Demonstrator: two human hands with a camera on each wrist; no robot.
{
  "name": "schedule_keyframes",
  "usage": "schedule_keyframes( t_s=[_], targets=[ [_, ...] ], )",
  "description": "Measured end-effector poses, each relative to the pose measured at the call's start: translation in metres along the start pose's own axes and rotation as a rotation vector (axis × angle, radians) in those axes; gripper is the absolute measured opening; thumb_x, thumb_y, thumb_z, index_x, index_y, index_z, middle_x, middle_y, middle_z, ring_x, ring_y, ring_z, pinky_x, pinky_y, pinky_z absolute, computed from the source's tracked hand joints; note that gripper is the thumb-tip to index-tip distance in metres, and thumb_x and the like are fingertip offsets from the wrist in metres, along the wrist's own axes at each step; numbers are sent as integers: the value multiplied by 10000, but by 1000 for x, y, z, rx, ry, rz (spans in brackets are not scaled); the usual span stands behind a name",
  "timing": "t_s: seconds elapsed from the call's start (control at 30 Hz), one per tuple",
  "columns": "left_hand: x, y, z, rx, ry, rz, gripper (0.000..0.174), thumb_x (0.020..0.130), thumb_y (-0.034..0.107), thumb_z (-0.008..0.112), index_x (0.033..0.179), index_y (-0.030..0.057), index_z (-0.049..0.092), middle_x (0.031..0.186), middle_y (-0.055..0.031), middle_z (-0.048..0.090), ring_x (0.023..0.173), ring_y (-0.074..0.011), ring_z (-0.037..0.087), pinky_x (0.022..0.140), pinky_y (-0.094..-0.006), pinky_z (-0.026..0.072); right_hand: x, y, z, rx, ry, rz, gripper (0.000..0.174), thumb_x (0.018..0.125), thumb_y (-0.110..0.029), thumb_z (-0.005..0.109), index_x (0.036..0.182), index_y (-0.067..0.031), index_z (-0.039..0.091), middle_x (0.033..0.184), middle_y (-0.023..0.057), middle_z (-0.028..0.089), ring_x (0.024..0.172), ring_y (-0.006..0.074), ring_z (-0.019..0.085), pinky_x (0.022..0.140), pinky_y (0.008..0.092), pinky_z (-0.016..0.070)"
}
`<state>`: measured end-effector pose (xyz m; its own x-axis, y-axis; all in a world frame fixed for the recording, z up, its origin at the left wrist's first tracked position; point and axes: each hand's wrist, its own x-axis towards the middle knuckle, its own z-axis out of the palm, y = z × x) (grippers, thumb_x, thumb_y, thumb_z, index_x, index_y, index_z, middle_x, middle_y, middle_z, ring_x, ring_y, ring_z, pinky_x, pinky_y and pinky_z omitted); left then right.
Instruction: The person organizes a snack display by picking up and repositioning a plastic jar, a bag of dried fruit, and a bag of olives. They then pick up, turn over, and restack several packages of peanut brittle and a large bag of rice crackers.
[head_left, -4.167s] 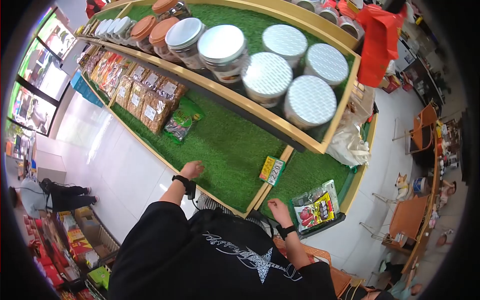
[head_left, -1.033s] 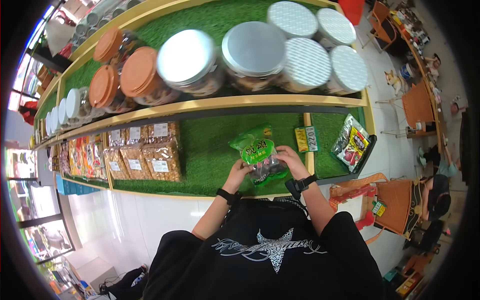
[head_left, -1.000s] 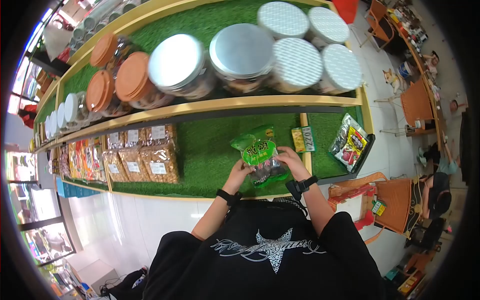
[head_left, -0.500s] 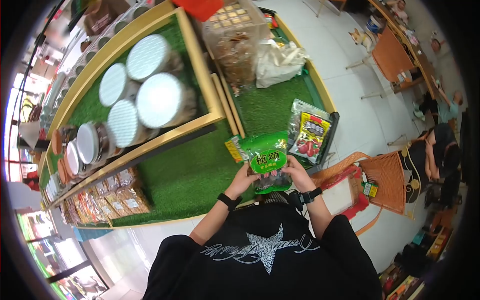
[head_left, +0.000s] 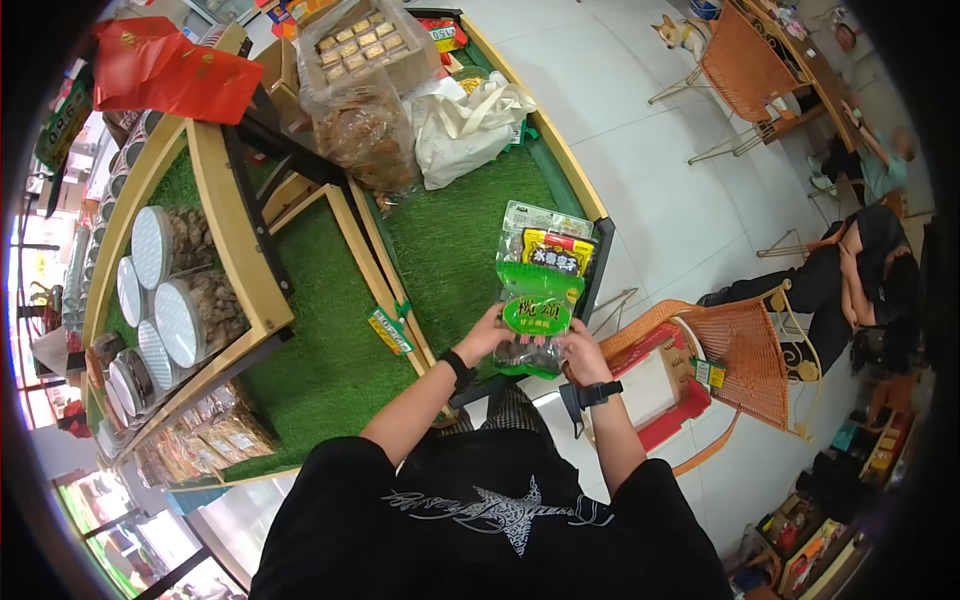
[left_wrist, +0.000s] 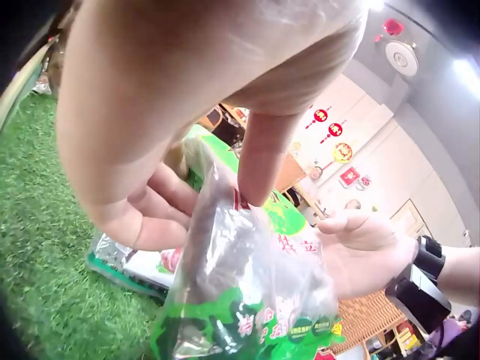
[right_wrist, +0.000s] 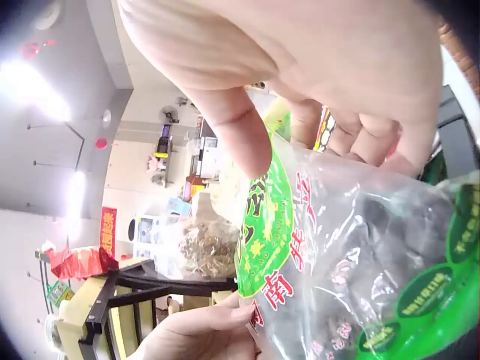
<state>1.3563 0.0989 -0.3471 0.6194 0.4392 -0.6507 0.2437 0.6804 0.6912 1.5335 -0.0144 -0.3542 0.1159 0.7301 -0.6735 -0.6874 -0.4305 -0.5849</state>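
Hands (head_left: 484,334) (head_left: 582,355) gripping green-and-clear bag (head_left: 538,318) — one each side, turf (head_left: 440,240) beyond

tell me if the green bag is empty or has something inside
Not empty: the green bag has dark contents showing through its clear plastic.

Looks like a food shop, judging by a wooden-framed, tiered surface (head_left: 233,215) lined with green artificial turf (head_left: 315,320) and stocked with round see-through jars (head_left: 222,308) with white lids (head_left: 180,324), rows of clear plastic packets (head_left: 222,440) and a small rectangular yellow-and-green price card (head_left: 389,331). Fits, too, with a green-and-clear, brightly printed plastic bag (head_left: 539,317) and a black-and-yellow printed plastic packet (head_left: 556,253).
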Motion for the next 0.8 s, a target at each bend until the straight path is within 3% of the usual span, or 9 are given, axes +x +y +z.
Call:
schedule_keyframes(
  t_s=[0.17,0.3,0.37,0.43,0.5,0.53,0.6,0.7,0.8],
  targets=[
    [42,16,12,84,8,14,641,734,22,510,1299,32,208,958,-100,563,876,-157,528,772,-288,400,32,-33,-16,7,86,-79,389,740,-50,472,1127,-63,432,973,58,534,869,144,512,733,248,384],
    [63,9,12,22,-9,-10,699,766,71,485,1347,41,98,1158,-106,469,1060,-178,433,894,-311,312,55,-35,-32,-62,190,-172,380,766,-113,482,1142,-84,435,976,64,524,870,157,515,734,258,377],
    [75,-3,9,-35,7,12,713,770,92,490,1351,39,79,1236,-124,406,1126,-188,385,957,-313,240,67,-26,-36,-386,312,-48,380,759,-128,513,1131,-83,452,983,78,511,888,168,502,763,296,383],
    [74,5,16,-41,32,6,723,772,103,496,1350,32,67,1301,-136,331,1181,-192,330,983,-308,202,84,10,-62,-515,226,-140,405,729,-136,556,1118,-67,464,1005,127,509,906,225,493,793,342,385],
    [79,2,16,-26,34,15,729,772,119,508,1356,61,76,1332,-137,284,1167,-194,333,975,-295,214,75,16,-47,-1252,365,-422,454,694,-126,571,1125,-48,450,941,152,505,926,286,471,809,356,383],
    [80,3,16,-34,44,17,729,772,119,508,1356,61,76,1332,-137,284,1167,-194,333,975,-295,214,69,16,-41,-1321,368,-413,503,672,-128,577,1152,-58,443,1028,209,476,967,343,452,835,407,368],
    [83,3,20,-1,58,-5,697,757,50,516,1354,93,159,1066,-67,452,895,-137,457,794,-235,360,58,24,-30,-1413,411,-480,520,667,-124,577,1164,-61,437,1074,214,456,983,342,449,839,414,364],
    [90,-4,23,22,21,67,666,758,63,524,1345,114,215,967,-45,433,842,-121,426,756,-218,347,44,41,-26,-1531,431,-539,570,662,-136,571,1199,-37,406,1187,215,393,1029,336,427,859,436,339],
    [84,3,29,5,-4,113,654,756,61,528,1339,124,239,953,-49,432,848,-112,417,743,-214,346,26,47,-18,-1608,362,-292,604,674,-167,542,1218,20,359,1219,188,381,1121,318,351,915,443,274]
  ],
)
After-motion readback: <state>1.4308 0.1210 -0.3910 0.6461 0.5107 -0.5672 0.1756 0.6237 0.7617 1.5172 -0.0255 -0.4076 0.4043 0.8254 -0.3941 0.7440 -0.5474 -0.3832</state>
